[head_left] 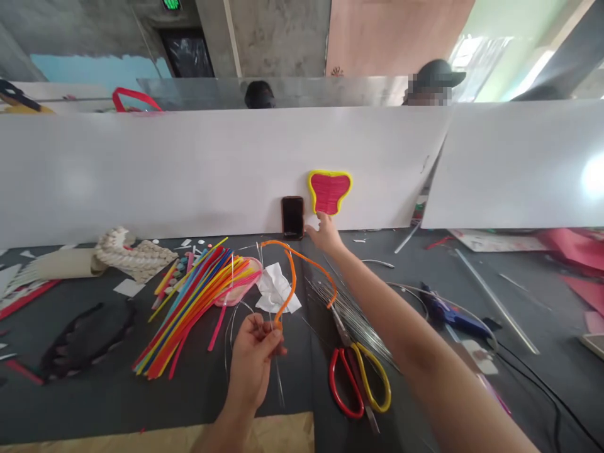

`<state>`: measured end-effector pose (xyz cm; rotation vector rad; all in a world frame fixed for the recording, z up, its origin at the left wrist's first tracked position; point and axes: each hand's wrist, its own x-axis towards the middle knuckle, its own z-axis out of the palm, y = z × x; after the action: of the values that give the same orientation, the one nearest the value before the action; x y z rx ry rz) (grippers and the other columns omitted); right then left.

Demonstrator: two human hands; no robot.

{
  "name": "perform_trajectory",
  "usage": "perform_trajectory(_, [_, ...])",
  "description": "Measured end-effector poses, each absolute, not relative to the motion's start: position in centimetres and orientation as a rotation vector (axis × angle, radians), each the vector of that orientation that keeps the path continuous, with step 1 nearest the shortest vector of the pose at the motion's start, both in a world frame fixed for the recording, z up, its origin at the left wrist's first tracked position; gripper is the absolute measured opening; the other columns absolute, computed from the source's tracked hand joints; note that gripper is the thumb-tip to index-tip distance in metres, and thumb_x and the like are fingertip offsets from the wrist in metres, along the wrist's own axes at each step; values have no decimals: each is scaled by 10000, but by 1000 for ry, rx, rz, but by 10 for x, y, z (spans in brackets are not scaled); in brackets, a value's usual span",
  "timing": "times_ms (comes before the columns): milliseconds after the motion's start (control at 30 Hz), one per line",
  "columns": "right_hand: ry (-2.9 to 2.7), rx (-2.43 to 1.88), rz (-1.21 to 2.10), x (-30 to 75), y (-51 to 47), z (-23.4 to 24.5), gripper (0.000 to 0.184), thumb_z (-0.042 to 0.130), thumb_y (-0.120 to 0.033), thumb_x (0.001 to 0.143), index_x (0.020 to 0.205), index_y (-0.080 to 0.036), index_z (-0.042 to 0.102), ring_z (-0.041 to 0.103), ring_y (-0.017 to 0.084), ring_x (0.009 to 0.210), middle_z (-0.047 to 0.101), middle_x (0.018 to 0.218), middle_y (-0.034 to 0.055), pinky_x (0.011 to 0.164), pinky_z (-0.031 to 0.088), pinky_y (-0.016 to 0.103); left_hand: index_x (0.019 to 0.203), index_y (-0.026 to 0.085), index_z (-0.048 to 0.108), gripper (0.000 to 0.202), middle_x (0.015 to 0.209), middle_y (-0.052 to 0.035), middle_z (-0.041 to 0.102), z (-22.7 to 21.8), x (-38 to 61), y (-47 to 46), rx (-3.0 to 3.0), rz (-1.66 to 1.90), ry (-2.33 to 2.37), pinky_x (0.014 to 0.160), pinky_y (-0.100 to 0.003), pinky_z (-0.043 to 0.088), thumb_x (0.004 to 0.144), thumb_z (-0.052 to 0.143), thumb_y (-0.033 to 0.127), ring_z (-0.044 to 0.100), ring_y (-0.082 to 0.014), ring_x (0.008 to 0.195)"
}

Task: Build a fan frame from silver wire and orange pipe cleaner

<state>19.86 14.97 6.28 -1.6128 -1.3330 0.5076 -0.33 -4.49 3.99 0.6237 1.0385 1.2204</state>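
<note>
My left hand (257,349) is closed, pinching a bent orange pipe cleaner (293,277) together with thin clear strands. The pipe cleaner loops up and over to the right, its far end near the scissors' tip. My right hand (326,236) reaches forward, thumb apart from the fingers. Its fingertips are at the lower edge of a red shape with a yellow border (331,192), which leans against the white panel; whether they touch it I cannot tell. Just left of that hand a phone (292,217) stands upright. Scissors (352,371) with red and yellow handles lie between my forearms.
Colourful pipe cleaners (189,314) lie in a bundle on the left, beside white crumpled paper (276,288). Metal wires (363,327) spread under my right forearm. A blue glue gun (453,314) and cords lie right. A white panel (189,170) bounds the table; people's heads show behind it.
</note>
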Motion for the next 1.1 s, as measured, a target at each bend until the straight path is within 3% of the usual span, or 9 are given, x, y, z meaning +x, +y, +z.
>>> perform_trajectory(133, [-1227,-1773,439,159,188,22,816,658,-343,670,1322,0,308,268,371,1277,327,1363,276,1025,211,477,791,214,425,403,666,67,549,34,-23,-54,596,1242,1092,468,-202,452,572,762,190,524,-90,565])
perform_trajectory(367, [-988,-1928,384,114,226,-3,1054,687,-482,610,1383,-10,148,236,407,1271,190,1417,297,1012,226,486,789,222,423,441,672,61,562,24,-39,-57,486,1337,1118,458,-201,433,547,791,230,499,-82,533])
perform_trajectory(600, [-827,-2034,268,95,240,-12,953,630,-478,667,1380,-85,133,303,383,1243,162,1426,273,987,262,477,727,219,421,436,602,70,502,26,-37,-60,435,1370,1070,387,-177,385,526,805,270,440,-63,456])
perform_trajectory(900, [-848,-2183,213,97,243,-15,856,470,-524,745,1399,-106,110,495,357,1087,173,1422,260,868,389,450,717,198,405,456,583,76,500,31,-33,-63,411,1355,1025,358,-150,376,517,811,251,432,-47,426])
perform_trajectory(1100, [-941,-2245,207,99,243,-16,802,388,-521,799,1415,-106,84,518,349,1067,151,1423,275,812,412,443,717,195,402,460,578,79,502,31,-31,-63,413,1359,1024,355,-141,376,520,813,254,430,-40,422])
